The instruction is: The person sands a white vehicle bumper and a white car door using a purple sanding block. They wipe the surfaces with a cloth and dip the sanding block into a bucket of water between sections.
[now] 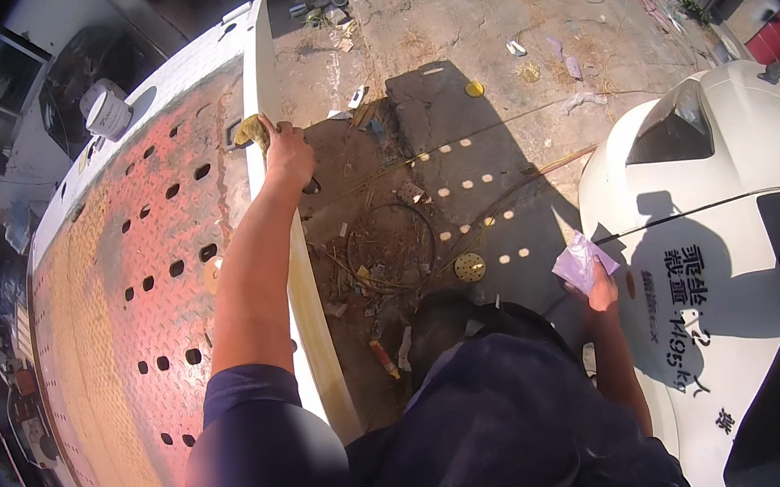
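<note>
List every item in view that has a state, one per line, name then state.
Yellow-brown pad: gripped in the left hand, at the white rail
Purple sheet: creased, held in the right hand
Red deck: pierced with holes, paint worn
White bucket: standing, contents unclear
Perforated yellow disc: lying flat
White vehicle: partly shaded

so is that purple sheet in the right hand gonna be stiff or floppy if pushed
The purple sheet is probably light, since it looks thin and the right hand grips it near one edge. It would likely bend easily, as its surface looks creased. Its corners jut out, so it may keep some stiffness.
</note>
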`<act>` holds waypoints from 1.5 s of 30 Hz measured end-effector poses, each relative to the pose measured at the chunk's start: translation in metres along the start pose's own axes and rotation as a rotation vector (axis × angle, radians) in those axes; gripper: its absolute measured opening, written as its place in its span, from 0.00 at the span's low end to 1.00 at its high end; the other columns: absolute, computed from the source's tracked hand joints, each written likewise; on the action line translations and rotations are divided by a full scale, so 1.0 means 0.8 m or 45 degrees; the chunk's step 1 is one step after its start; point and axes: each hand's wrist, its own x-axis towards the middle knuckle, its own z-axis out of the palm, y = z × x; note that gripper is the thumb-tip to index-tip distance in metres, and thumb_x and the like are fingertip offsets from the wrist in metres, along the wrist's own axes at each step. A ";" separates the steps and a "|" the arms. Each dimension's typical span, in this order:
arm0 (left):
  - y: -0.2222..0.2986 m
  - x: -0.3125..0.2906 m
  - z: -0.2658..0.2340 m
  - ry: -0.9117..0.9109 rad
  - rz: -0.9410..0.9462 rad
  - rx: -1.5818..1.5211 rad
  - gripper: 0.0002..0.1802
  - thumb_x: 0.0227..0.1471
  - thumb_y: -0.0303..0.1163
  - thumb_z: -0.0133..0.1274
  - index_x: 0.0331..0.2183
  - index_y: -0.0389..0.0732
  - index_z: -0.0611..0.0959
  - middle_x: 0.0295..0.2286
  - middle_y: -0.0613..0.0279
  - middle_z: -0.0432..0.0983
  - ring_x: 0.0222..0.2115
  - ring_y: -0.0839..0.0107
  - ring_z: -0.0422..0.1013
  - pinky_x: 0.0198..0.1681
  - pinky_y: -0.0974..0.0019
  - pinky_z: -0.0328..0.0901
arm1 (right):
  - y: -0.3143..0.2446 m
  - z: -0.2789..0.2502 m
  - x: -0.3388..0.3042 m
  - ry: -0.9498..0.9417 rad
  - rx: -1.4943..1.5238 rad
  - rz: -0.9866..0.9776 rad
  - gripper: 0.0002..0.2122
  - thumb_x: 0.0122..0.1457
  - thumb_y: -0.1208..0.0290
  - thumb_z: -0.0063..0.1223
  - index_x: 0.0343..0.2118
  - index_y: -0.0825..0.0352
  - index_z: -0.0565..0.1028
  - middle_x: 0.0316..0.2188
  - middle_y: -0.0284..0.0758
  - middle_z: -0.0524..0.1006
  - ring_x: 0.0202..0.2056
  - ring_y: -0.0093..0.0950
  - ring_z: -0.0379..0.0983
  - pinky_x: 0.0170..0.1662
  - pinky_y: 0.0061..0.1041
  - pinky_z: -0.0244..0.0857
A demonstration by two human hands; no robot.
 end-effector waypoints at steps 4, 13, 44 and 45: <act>-0.051 0.123 0.001 -0.051 0.013 0.099 0.22 0.68 0.41 0.56 0.56 0.49 0.94 0.63 0.56 0.78 0.69 0.45 0.65 0.75 0.07 0.38 | -0.006 0.004 0.061 -0.060 -0.278 -0.399 0.28 0.81 0.52 0.49 0.66 0.75 0.76 0.58 0.44 0.82 0.55 0.41 0.84 0.50 0.44 0.84; -0.183 0.421 0.029 -0.021 0.066 0.044 0.20 0.65 0.42 0.61 0.54 0.49 0.94 0.60 0.61 0.81 0.66 0.51 0.67 0.76 0.35 0.55 | 0.002 0.070 0.136 0.422 0.210 0.087 0.27 0.80 0.52 0.48 0.68 0.72 0.74 0.61 0.45 0.81 0.57 0.45 0.84 0.54 0.47 0.84; 0.176 0.624 0.168 -0.061 0.861 -1.398 0.22 0.75 0.46 0.51 0.55 0.47 0.92 0.41 0.55 0.89 0.38 0.57 0.82 0.45 0.50 0.74 | -0.031 0.272 0.115 0.910 0.494 0.217 0.19 0.76 0.55 0.54 0.44 0.69 0.84 0.30 0.34 0.83 0.37 0.30 0.86 0.33 0.32 0.74; 0.205 0.628 0.140 -0.223 0.849 -1.388 0.24 0.75 0.49 0.49 0.53 0.45 0.92 0.41 0.54 0.89 0.38 0.55 0.82 0.45 0.49 0.74 | -0.002 0.263 0.098 0.969 0.254 0.088 0.22 0.76 0.54 0.52 0.46 0.73 0.84 0.34 0.41 0.85 0.39 0.35 0.86 0.40 0.38 0.75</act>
